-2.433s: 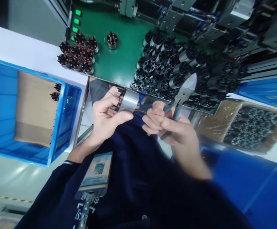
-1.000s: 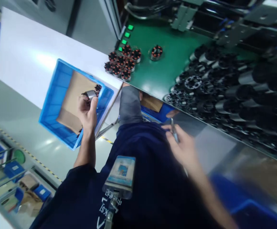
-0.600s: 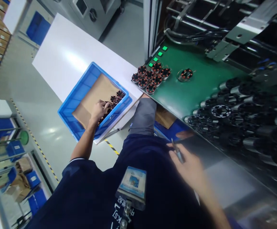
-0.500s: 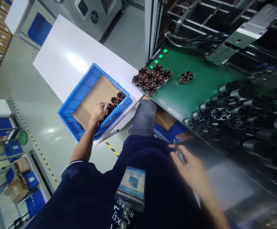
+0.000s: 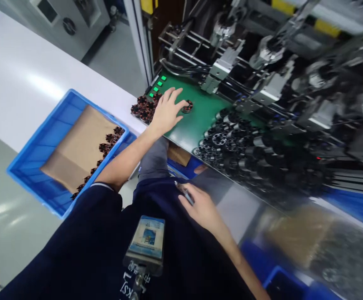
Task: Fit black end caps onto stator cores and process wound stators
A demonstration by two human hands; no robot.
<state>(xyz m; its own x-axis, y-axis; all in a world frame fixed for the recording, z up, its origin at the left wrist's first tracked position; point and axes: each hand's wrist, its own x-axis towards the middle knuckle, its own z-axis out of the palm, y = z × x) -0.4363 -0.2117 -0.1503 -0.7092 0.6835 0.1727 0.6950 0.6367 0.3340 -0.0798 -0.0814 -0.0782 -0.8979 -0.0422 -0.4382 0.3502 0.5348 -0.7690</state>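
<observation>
My left hand point(image 5: 166, 113) reaches over the green table top point(image 5: 197, 125) with its fingers spread, open. Its fingertips hover beside a lone copper-wound stator point(image 5: 187, 107), and its palm is above a cluster of wound stators point(image 5: 141, 110). My right hand point(image 5: 202, 207) rests on my lap, closed round a pair of cutters point(image 5: 184, 193) whose tip points up and left. A blue crate point(image 5: 28, 166) at the left holds a cardboard liner point(image 5: 75, 148) with several wound stators point(image 5: 110, 138) along its right edge.
A dense pile of black unwound stators point(image 5: 247, 146) covers the table's right part. Green lit buttons point(image 5: 156, 86) sit at the table's far left corner. Machine fixtures and cables point(image 5: 231, 62) stand behind. A white table point(image 5: 28, 79) carries the crate. A badge point(image 5: 146, 238) hangs on my chest.
My left hand set the wound stator in the blue crate, then left it and swung right over the green table. My right hand stayed on my lap with the cutters.
</observation>
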